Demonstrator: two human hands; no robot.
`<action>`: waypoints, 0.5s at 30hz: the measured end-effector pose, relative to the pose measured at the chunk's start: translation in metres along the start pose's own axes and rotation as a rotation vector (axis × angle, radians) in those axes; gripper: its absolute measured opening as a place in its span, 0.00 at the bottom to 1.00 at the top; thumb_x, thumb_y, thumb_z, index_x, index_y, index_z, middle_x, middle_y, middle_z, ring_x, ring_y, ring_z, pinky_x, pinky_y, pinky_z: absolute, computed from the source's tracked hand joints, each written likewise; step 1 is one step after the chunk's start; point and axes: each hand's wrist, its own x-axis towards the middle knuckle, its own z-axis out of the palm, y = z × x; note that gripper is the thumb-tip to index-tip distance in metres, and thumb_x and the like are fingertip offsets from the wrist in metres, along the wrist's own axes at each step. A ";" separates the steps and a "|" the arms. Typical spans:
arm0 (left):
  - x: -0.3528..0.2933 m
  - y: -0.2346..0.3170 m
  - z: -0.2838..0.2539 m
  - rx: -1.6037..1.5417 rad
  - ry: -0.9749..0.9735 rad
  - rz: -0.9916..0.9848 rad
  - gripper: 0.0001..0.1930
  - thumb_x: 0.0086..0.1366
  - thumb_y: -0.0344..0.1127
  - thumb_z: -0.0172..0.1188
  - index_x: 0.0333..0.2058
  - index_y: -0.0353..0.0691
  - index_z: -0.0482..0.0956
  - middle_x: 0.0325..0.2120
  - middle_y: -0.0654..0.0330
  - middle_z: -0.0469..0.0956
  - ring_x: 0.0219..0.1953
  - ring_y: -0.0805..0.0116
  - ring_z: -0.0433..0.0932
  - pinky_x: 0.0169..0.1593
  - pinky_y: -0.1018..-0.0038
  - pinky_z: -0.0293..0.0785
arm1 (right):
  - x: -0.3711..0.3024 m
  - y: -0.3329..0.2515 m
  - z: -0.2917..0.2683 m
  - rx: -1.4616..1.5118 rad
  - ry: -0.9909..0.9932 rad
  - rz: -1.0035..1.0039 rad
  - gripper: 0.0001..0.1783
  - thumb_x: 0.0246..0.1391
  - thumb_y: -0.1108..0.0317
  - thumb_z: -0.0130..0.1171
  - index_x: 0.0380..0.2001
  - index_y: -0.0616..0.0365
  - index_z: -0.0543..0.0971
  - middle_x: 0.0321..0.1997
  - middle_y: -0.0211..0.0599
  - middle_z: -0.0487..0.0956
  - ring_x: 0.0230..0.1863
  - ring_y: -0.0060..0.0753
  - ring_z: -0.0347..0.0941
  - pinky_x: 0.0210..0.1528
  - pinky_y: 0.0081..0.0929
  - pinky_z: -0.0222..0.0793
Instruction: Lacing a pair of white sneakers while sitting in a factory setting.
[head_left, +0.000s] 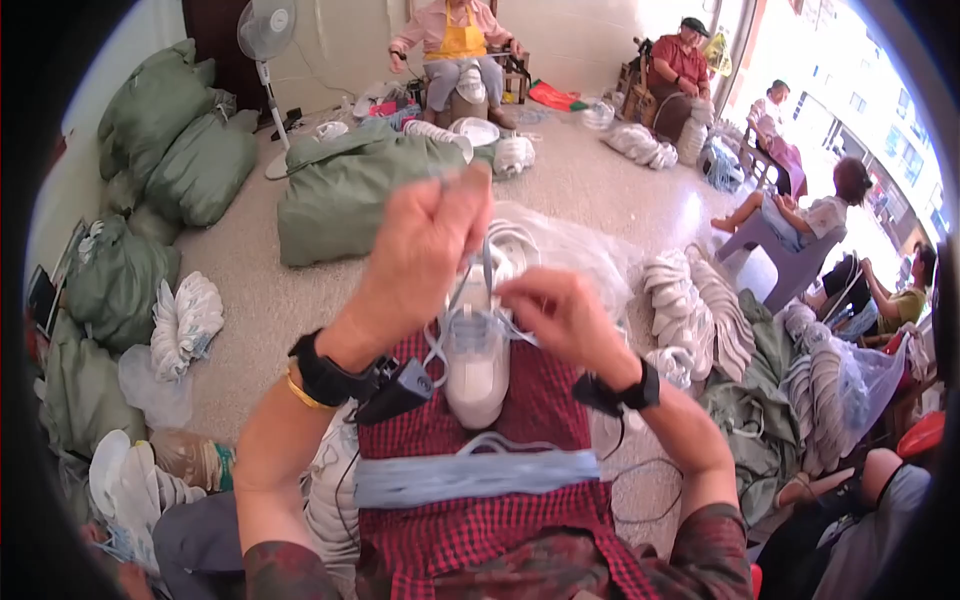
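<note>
Fingers (pixel 475 205) of the left hand (pixel 420 255) are curled tightly together, blurred, around a pale lace (pixel 488 262) that runs down to the shoe. Those of the right hand (pixel 568 310) are bent, index finger and thumb near the same lace; blur hides whether they pinch it. Just below and between both hands lies a white shoe (pixel 477 375), toe toward the wearer, its tongue end beneath the fingers. Black bands circle both wrists, with a small dark device (pixel 397 392) by the left one.

Under the shoe, a red-and-black checked apron (pixel 545 400) covers the lap, and a flat bundle of pale blue laces (pixel 475 480) lies across it, nearer the body than the toe. Beyond the knees, clear plastic (pixel 590 255) spreads over the speckled floor (pixel 240 330). Rows of white shoe pieces (pixel 668 300) lie to the right, and another cluster (pixel 188 318) to the left. One large green sack (pixel 335 210) sits ahead; more green sacks (pixel 200 165) are heaped along the left wall, near a standing fan (pixel 267 28). Farther off, a person in a yellow apron (pixel 462 42) sits by the back wall, and others sit toward the bright opening on the right.
</note>
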 end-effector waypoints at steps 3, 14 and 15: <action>-0.014 0.053 -0.005 -0.180 0.006 0.012 0.24 0.75 0.56 0.48 0.23 0.46 0.67 0.17 0.75 0.59 0.16 0.88 0.51 0.18 0.85 0.44 | -0.002 0.001 0.009 0.182 0.053 0.190 0.09 0.58 0.73 0.59 0.38 0.63 0.84 0.28 0.31 0.82 0.26 0.17 0.73 0.29 0.20 0.69; 0.021 0.063 -0.024 -0.113 0.045 0.187 0.18 0.77 0.47 0.45 0.29 0.46 0.71 0.19 0.72 0.67 0.15 0.88 0.53 0.18 0.85 0.46 | 0.046 0.019 0.030 0.073 -0.123 -0.128 0.14 0.62 0.62 0.53 0.33 0.60 0.81 0.19 0.33 0.76 0.20 0.25 0.70 0.26 0.28 0.67; 0.017 0.054 -0.045 -0.065 0.118 0.200 0.17 0.77 0.46 0.44 0.32 0.45 0.73 0.21 0.70 0.70 0.16 0.88 0.54 0.18 0.85 0.47 | 0.045 0.028 0.029 0.076 -0.128 -0.131 0.14 0.62 0.62 0.53 0.33 0.60 0.81 0.19 0.33 0.76 0.20 0.25 0.70 0.26 0.28 0.67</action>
